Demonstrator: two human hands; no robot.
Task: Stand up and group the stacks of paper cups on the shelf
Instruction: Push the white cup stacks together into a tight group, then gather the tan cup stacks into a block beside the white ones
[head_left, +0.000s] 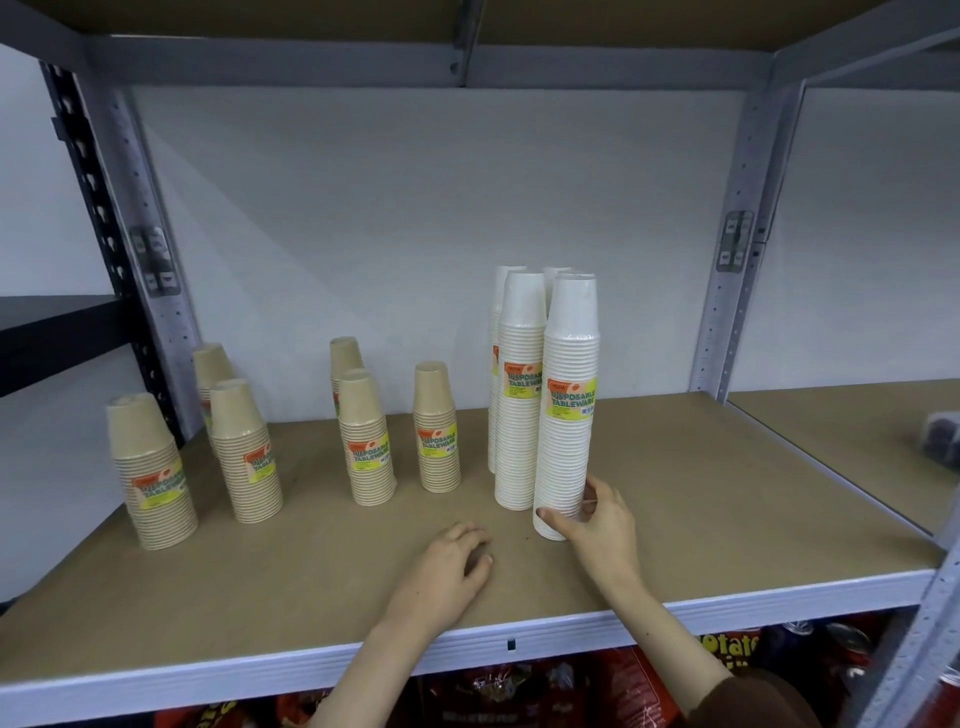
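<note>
right hand (602, 519): curled round the base of front white stack (569, 415), thumb on the near side
left hand (457, 561): rested on shelf (727, 493), fingers loosely bent, nothing held
white stacks (519, 405): stood upright, bunched tight behind the held one, mid-right of shelf
brown stacks (363, 441): six, upright, spread apart over the left half

white stacks (566, 457): seemingly four, upright, grouped | brown stacks (366, 467): six, upright, scattered left
</note>
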